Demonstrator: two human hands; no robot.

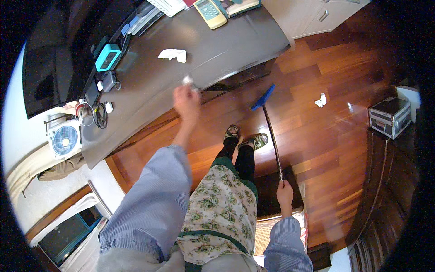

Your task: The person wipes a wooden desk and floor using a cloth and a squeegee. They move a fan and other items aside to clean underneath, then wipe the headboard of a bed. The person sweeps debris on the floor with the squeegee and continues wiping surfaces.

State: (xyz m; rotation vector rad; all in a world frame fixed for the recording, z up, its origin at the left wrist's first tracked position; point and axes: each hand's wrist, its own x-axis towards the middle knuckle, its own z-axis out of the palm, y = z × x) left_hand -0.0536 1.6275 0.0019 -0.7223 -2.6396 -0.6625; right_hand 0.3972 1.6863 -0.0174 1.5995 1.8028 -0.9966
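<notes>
My left hand is raised over the near edge of the dark TV cabinet top, its fingers closed round a small white crumpled piece, likely tissue; the hand is blurred. A white crumpled tissue lies on the cabinet top beyond it. My right hand grips the upper end of a long thin broom handle. The blue broom head rests low by the floor, near the cabinet's side. Another white crumpled tissue lies on the wooden floor to the right of the broom head.
On the cabinet stand a turquoise clock, a yellow-cased remote control, cables and a large television. A white fan is at the left. A black-and-silver case sits at the right. A dark stool or seat is beside my legs.
</notes>
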